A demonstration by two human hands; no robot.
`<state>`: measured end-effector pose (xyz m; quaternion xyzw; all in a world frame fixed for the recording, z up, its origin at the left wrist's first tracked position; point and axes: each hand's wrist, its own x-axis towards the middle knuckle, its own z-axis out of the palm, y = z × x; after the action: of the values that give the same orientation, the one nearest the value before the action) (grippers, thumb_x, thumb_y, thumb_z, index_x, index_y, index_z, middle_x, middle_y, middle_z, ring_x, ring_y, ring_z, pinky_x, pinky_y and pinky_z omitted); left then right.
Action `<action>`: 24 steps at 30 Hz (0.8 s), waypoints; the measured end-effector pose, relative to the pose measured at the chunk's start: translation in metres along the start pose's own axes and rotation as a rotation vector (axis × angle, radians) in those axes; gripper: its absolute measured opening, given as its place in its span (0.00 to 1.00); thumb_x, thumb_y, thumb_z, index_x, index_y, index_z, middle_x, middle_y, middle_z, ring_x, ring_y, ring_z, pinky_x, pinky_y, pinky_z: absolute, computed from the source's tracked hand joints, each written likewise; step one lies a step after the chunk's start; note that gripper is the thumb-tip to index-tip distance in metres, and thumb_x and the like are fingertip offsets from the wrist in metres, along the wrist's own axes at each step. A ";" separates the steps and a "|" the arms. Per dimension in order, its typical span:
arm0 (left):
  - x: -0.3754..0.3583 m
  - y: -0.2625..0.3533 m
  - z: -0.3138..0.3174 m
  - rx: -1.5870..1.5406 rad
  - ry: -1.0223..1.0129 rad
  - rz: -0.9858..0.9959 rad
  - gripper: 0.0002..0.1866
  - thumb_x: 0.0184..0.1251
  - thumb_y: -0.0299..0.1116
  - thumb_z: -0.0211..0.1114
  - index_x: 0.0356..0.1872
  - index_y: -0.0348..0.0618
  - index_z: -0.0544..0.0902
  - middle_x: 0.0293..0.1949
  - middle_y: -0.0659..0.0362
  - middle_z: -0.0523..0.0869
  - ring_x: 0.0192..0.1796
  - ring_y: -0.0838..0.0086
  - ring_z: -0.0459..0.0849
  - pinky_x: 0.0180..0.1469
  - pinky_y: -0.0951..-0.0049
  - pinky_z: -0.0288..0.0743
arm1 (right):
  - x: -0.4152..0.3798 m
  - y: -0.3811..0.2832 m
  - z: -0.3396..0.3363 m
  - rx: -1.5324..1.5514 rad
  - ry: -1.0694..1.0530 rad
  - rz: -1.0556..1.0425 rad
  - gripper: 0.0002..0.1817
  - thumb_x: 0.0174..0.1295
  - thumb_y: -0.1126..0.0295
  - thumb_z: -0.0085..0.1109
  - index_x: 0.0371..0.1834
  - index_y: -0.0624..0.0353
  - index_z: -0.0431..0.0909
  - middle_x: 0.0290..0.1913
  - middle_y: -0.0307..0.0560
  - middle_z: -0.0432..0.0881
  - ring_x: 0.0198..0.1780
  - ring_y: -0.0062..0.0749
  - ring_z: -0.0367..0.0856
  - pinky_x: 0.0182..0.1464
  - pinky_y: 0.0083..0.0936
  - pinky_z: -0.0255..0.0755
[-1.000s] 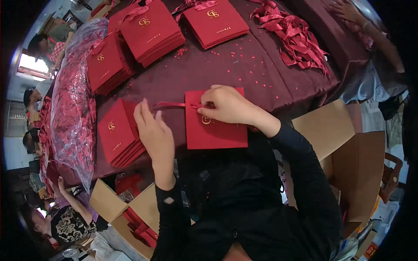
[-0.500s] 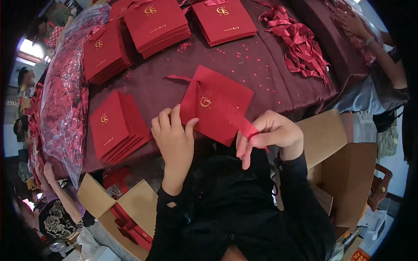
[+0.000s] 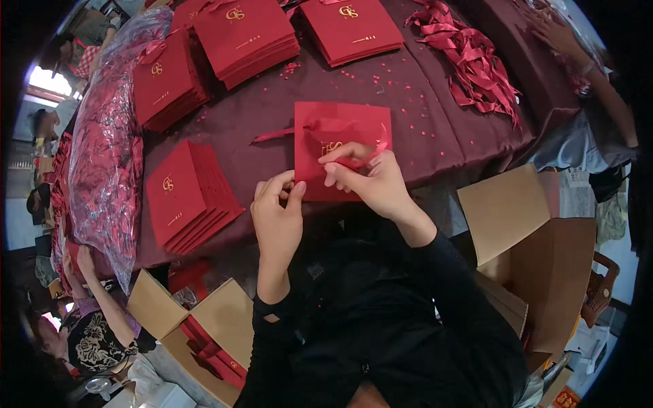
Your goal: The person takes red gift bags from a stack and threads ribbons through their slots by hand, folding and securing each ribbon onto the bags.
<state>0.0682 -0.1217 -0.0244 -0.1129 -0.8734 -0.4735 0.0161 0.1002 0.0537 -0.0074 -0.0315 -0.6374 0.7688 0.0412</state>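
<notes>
Left hand [image 3: 277, 216] pinches the red paper bag [image 3: 342, 122] at its near-left corner; right hand [image 3: 367, 178] pinches the ribbon [image 3: 357, 160]. Keep the bag flat, ribbon taut.

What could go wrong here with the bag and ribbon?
The ribbon trails loose across the table, so a tug by the right hand might pull it out of the bag. The bag overhangs the table edge, pinched only at its corner by the left hand; it could slip toward the box below.
</notes>
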 end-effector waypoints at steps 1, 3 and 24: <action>0.000 0.000 -0.002 0.002 0.000 -0.004 0.12 0.59 0.26 0.71 0.44 0.37 0.84 0.29 0.54 0.80 0.29 0.70 0.76 0.34 0.72 0.73 | 0.000 0.000 0.000 0.002 -0.002 0.003 0.04 0.66 0.76 0.60 0.40 0.64 0.81 0.32 0.39 0.83 0.31 0.14 0.77 0.35 0.13 0.69; 0.001 0.002 -0.005 -0.067 -0.075 -0.070 0.13 0.64 0.28 0.69 0.49 0.37 0.85 0.31 0.62 0.78 0.34 0.79 0.71 0.39 0.77 0.68 | -0.001 -0.001 -0.001 0.018 -0.011 0.034 0.02 0.65 0.79 0.60 0.34 0.63 0.78 0.32 0.40 0.83 0.34 0.16 0.79 0.38 0.16 0.73; -0.002 -0.003 -0.002 -0.085 -0.011 0.031 0.11 0.58 0.23 0.68 0.43 0.36 0.85 0.27 0.54 0.79 0.27 0.72 0.72 0.31 0.73 0.67 | -0.003 0.023 0.024 -0.651 0.089 -0.337 0.06 0.54 0.78 0.67 0.32 0.65 0.79 0.29 0.53 0.83 0.31 0.39 0.85 0.32 0.27 0.76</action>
<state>0.0689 -0.1253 -0.0254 -0.1295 -0.8508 -0.5092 0.0140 0.1004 0.0253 -0.0258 0.0290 -0.8424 0.5060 0.1830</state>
